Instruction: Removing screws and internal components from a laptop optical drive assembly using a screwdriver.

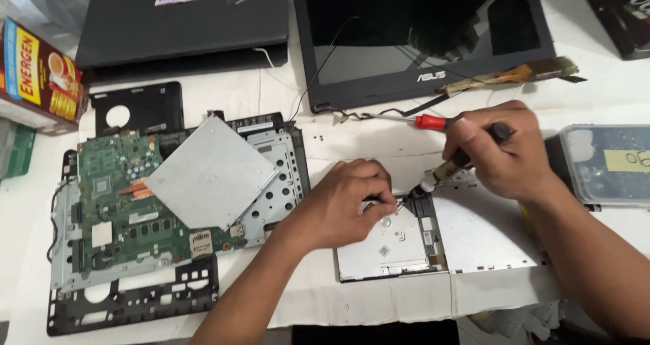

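Optical drive (389, 247), a flat silver unit with a dark strip along its right side, lay on the white-covered table (379, 297) directly beneath both hands, near the table's front edge. Its grey metal top showed a small square sticker and a few round marks, and it sat just left of a second pale metal plate (484, 233).

To the left lay a stripped laptop chassis (128, 297), its green motherboard (118, 196) exposed and a loose silver cover plate (210, 172) resting tilted over it. A detached laptop screen (420, 40) and a closed black laptop (183, 20) lay at the back. A clear plastic container (606, 162) sat at the far right.

The right hand (504, 152) was closed around a dark-handled screwdriver (447, 169), its tip angled down onto the drive's upper edge. The left hand (342, 203) pressed on the drive's top corner, fingers pinched beside the tip; whether they held anything could not be told. A red-handled screwdriver (430, 121) lay behind the hands.
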